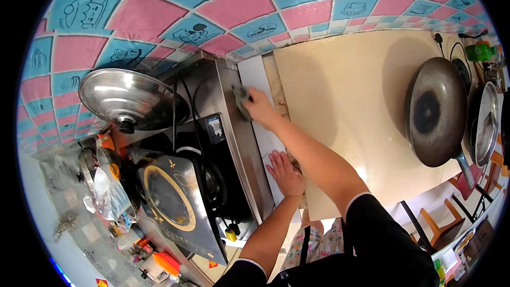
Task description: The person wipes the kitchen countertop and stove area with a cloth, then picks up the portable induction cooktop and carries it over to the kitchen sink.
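Note:
My right hand (261, 109) is closed around a crumpled dark grey-green rag (241, 101), whose exact kind is hard to make out. The rag is against the steel edge of the stove frame (234, 87), beside a white strip (264, 122). Lower down, my left hand (287, 174) rests with its fingers spread on the white strip, close to the chipped edge of the beige countertop (340, 106). It holds nothing.
Left of the stove frame, a large steel lid (127, 95) leans near the tiled wall (228, 5). An induction cooktop (178, 202) is tilted on the stove, with black cables nearby. On the right, a wok (438, 111) stands by another pan (484, 125).

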Motion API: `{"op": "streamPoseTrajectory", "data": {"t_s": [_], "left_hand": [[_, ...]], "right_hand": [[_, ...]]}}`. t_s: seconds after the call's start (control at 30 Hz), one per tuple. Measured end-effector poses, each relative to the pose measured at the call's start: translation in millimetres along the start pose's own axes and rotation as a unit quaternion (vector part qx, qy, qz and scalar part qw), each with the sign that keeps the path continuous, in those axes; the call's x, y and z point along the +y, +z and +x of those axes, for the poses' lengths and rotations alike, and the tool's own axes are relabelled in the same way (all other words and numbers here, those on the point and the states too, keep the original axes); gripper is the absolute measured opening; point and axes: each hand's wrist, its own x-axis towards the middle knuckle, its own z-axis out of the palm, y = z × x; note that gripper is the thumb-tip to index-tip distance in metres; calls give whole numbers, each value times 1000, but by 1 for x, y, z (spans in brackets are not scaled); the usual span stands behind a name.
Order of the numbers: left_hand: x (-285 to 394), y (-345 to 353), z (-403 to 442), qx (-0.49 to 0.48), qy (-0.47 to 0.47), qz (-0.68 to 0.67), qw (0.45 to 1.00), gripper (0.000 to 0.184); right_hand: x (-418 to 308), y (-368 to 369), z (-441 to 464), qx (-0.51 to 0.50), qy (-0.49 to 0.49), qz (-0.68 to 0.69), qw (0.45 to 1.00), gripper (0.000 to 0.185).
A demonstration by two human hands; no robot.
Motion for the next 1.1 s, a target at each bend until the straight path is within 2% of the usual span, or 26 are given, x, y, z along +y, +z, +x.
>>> {"op": "streamPoseTrajectory", "data": {"t_s": [0.03, 0.07, 0.13, 0.17, 0.2, 0.27, 0.3, 0.33, 0.4, 0.5, 0.53, 0.6, 0.63, 0.7, 0.73, 0.8, 0.87, 0.9, 0.97, 1.0, 1.07, 1.1], "left_hand": [[0, 1, 0, 1, 1, 0, 1000, 66], [-1, 2, 0, -6, -6, 6, 1000, 65], [-3, 4, -1, -14, -13, 14, 1000, 64], [-3, 5, -3, -4, -5, 16, 1000, 64], [-4, 5, -2, 7, 6, 18, 1000, 65], [-2, 5, 0, 23, 12, -1, 1000, 67], [-1, 5, 0, 40, 12, -24, 999, 70], [-1, 5, 0, 39, 11, -23, 999, 70], [0, 6, 0, 24, 2, 7, 1000, 69], [-4, 3, -1, -24, -3, 50, 998, 68], [-7, 5, 0, -21, -5, 51, 998, 68], [-10, 9, -4, -32, 2, 74, 997, 74], [-10, 9, -3, -32, 1, 76, 997, 74], [-7, 7, -3, -14, -1, 33, 999, 74], [-6, 5, -3, -14, -3, 32, 999, 74], [2, 4, 0, 38, 0, -55, 998, 69], [0, 6, -2, 19, -3, -31, 999, 69], [-3, 7, -3, -2, -5, -2, 1000, 69], [-5, 9, -2, -3, -2, 6, 1000, 69], [-7, 9, -4, -7, -1, 17, 1000, 68], [-3, 4, -1, -1, -6, 14, 1000, 67], [-1, 2, 0, 4, -6, 13, 1000, 65]], "right_hand": [[2, -3, -13, -23, 17, 57, 998, 17], [3, -7, -11, -22, 16, 57, 998, 17], [-11, -15, -2, -61, 135, 101, 984, 20], [2, -4, 17, 11, 143, 228, 963, 21], [-2, 4, 21, 12, 144, 231, 962, 21], [-17, 17, 29, 57, 88, 212, 972, 20], [2, 25, 26, 94, 35, 138, 985, 18], [3, 22, 9, 93, 36, 139, 985, 18], [6, -1, -31, -12, 74, 57, 996, 19], [28, -20, -47, -50, 26, 21, 998, 22], [19, -21, -36, -53, 25, 22, 998, 22], [0, -25, 2, 48, 31, 61, 996, 30], [-13, -18, 17, 48, 31, 63, 996, 30], [-29, 6, 35, 31, -76, 83, 993, 36], [-25, 9, 28, 30, -75, 82, 993, 36], [-20, 15, 0, 77, -87, -16, 993, 39], [-16, 3, -48, 6, -37, -24, 999, 42], [-12, -5, -63, 5, -39, -27, 999, 42], [-1, -16, -80, -48, -142, -47, 988, 44], [-7, -18, -73, -51, -141, -49, 987, 44], [-30, -25, -33, 46, -222, -177, 958, 41], [-33, -24, -8, 55, -237, -243, 939, 39]]}}
